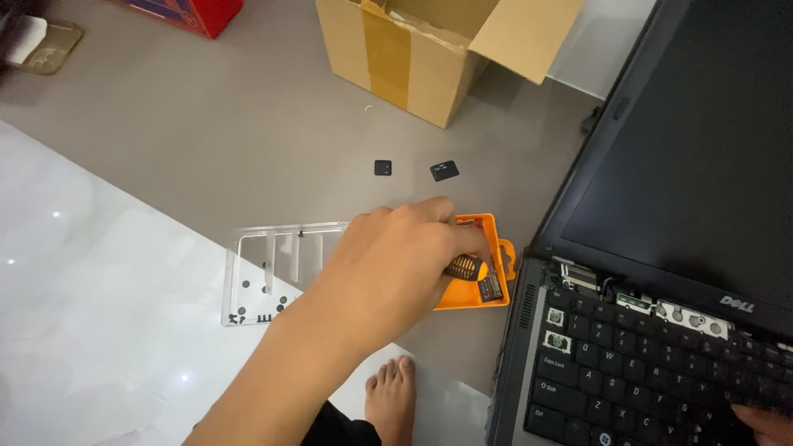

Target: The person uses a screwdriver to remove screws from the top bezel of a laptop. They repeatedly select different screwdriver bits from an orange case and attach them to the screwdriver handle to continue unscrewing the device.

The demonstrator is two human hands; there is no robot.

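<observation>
Reaching with the left hand (pixel 405 256) into a small orange plastic tool tray (pixel 498 234) on the grey floor (pixel 206 140). Fingers curled shut around a short screwdriver with a fat black and orange handle (pixel 467 267). Only the end of the handle peeking out past the fingers, right over the tray; the tip hidden under the hand.

Looks light and stiff, easy for one hand. Probably a bit grippy on the fat handle, so best to hold there, with the fingers wrapped all around. Likely thin and pointy at the metal end, so better not to grab that part. Small enough to roll away if dropped on the smooth floor.

Lying open just left of the tray, a clear plastic lid with slots (pixel 273 272), with tiny black bits inside. Sitting on the right, an open black laptop (pixel 628 372) with some keys missing from the top left of the keyboard. Resting on the keys at the bottom right corner, just the edge of the right hand (pixel 764 423); cannot tell if open or closed.

Lying apart on the floor farther up, two small black square key caps (pixel 382 168) (pixel 444 171). Behind those, an open brown cardboard box (pixel 405 58). Down below the arm, a bare foot (pixel 392 396).
</observation>
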